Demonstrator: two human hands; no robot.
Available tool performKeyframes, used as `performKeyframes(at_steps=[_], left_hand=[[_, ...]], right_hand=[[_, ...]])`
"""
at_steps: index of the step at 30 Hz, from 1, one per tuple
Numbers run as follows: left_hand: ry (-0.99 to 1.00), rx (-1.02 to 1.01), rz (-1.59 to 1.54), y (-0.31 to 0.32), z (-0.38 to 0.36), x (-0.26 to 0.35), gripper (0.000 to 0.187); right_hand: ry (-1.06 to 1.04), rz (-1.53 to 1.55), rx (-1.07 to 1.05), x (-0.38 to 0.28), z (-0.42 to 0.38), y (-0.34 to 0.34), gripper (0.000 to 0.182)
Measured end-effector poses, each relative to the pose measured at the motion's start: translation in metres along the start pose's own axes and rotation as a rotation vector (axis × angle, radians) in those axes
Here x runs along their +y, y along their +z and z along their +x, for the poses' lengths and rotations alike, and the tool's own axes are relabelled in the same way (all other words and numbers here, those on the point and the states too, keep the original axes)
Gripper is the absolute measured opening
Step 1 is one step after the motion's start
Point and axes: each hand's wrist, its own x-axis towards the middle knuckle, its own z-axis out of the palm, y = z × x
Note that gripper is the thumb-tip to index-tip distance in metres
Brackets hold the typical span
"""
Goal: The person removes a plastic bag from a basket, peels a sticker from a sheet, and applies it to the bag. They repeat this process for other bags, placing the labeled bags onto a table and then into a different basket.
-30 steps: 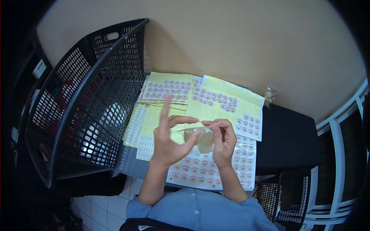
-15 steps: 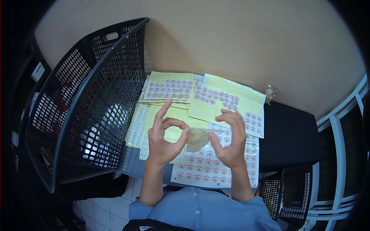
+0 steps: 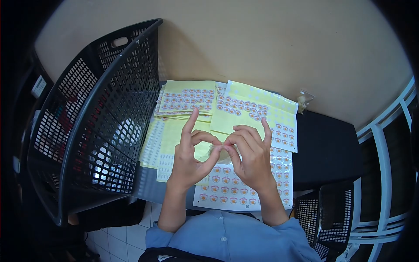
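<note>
Between my fingertips hangs a small clear plastic bag, with something pale inside that I cannot make out. My left hand pinches its top edge between thumb and forefinger, the other fingers raised. My right hand pinches the same edge close beside it, thumb against forefinger. Under the hands lies a white sheet of round orange-and-pink stickers. Beyond them rest a stack of yellow-backed sticker sheets and another partly used yellow sheet.
A large black perforated basket stands on the left, holding things hard to make out. Against the wall sits a small filled clear bag on the dark tabletop. A smaller black basket is low on the right, near white metal rails.
My right hand has moved left to my left hand, and its thumb and forefinger have closed on the bag's top edge. The bag is now largely covered by the fingers.
</note>
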Motion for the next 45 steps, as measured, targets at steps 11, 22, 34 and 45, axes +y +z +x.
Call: performKeyframes(at_steps=[11, 22, 34, 45], left_hand=[[-0.001, -0.027, 0.041, 0.008, -0.007, 0.0, 0.075], [-0.093, -0.286, -0.001, 0.017, -0.026, -0.004, 0.068], [-0.807, 0.491, -0.845, -0.058, -0.133, -0.059, 0.049], [-0.773, 0.392, -1.576, -0.045, -0.127, -0.064, 0.05]], right_hand=[[0.044, 0.05, 0.046, 0.01, -0.016, 0.002, 0.006], [0.126, 0.27, 0.022, 0.027, -0.034, -0.002, 0.006], [0.438, 0.457, 0.039, 0.07, -0.047, 0.033, 0.011], [0.37, 0.153, -0.149, 0.188, -0.013, 0.108, 0.018]])
